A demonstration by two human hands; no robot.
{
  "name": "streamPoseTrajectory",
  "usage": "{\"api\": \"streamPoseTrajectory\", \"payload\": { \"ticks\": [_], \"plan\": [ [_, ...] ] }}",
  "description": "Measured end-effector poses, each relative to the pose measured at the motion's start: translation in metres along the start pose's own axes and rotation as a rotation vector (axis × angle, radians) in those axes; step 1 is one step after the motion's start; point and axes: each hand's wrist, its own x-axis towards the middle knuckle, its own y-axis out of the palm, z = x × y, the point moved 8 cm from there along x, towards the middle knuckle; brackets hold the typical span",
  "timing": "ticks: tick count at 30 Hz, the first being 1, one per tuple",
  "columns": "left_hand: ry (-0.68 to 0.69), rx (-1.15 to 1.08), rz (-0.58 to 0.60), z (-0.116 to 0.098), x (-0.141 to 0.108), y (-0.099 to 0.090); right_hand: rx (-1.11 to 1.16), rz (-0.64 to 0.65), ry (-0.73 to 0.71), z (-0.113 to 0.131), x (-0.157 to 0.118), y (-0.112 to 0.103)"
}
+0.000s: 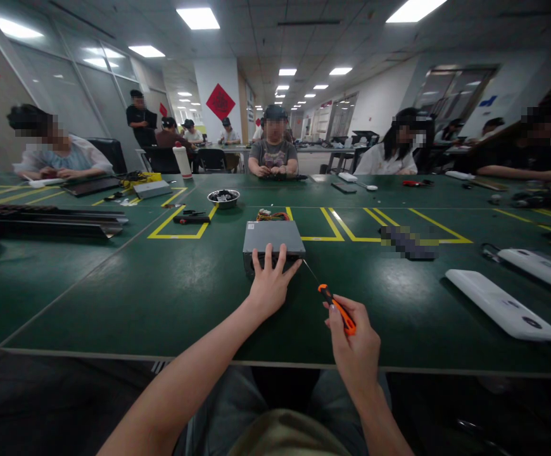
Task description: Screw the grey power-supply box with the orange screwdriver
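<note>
Head view: your left hand (pixel 270 294) lies spread against the metal box (pixel 274 235) on the counter (pixel 161 316); your right hand (pixel 358 348), nearer you, grips the screwdriver (pixel 323 290), shaft slanting far-left toward the box's near-right corner.

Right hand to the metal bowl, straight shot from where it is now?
Probably not: the grey metal box and the left hand on it lie between the right hand and the metal bowl. The right hand also holds a screwdriver.
</note>
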Motion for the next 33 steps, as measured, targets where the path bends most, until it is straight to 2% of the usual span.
{"api": "streamPoseTrajectory", "payload": {
  "ticks": [5,11,14,27,33],
  "plan": [
    [0.008,-0.055,0.005,0.002,-0.001,-0.004,0.044,-0.059,-0.031,-0.007,-0.006,0.004],
    [0.0,-0.099,0.018,0.011,-0.002,-0.006,-0.062,-0.001,-0.226,0.024,-0.001,0.016],
    [-0.006,-0.115,0.006,0.014,-0.002,-0.006,-0.089,0.019,-0.278,0.032,0.0,0.022],
    [-0.008,-0.13,-0.011,0.017,-0.002,-0.007,-0.139,0.031,-0.299,0.034,0.001,0.03],
    [-0.031,-0.146,-0.049,0.019,0.0,-0.008,-0.186,0.011,-0.357,0.034,-0.001,0.032]
  ]
}}
